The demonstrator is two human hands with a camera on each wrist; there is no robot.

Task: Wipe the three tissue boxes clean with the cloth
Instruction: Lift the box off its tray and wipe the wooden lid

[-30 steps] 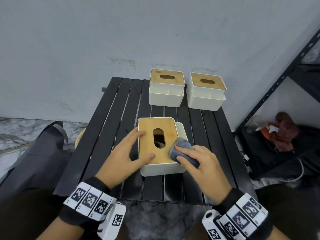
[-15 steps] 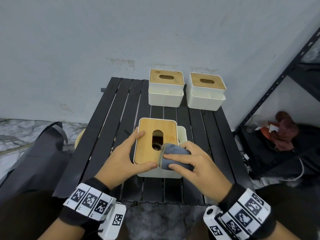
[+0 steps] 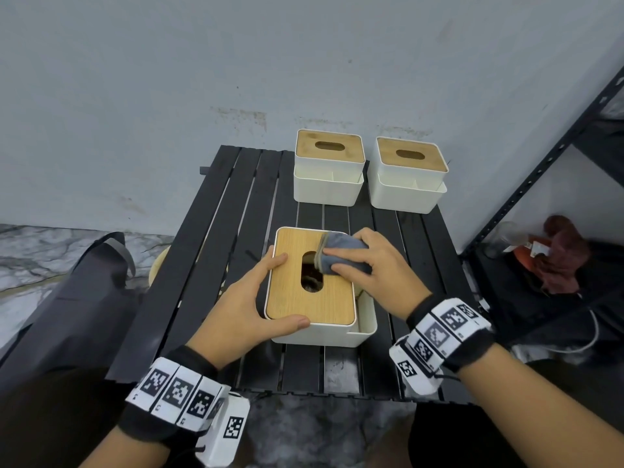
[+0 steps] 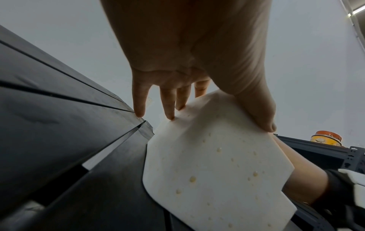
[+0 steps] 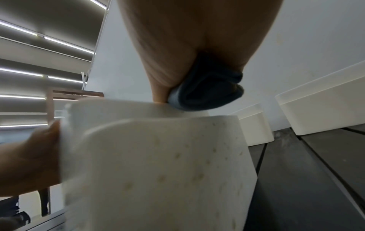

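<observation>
Grey-blue cloth (image 3: 342, 256); white tissue boxes (image 3: 324, 334), tan lids; black table (image 3: 216, 251)

Right hand (image 3: 378, 268) presses grey cloth (image 3: 341, 256) on near tissue box (image 3: 312, 285) lid (wooden); left hand (image 3: 250, 298) steadies box.

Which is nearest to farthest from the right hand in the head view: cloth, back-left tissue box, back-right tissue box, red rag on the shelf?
From the right hand:
1. Cloth, gripped in its fingers on the front box lid.
2. Back-left tissue box and back-right tissue box, side by side at the table's far edge; too close to call.
3. Red rag, off the table, far right.
</observation>
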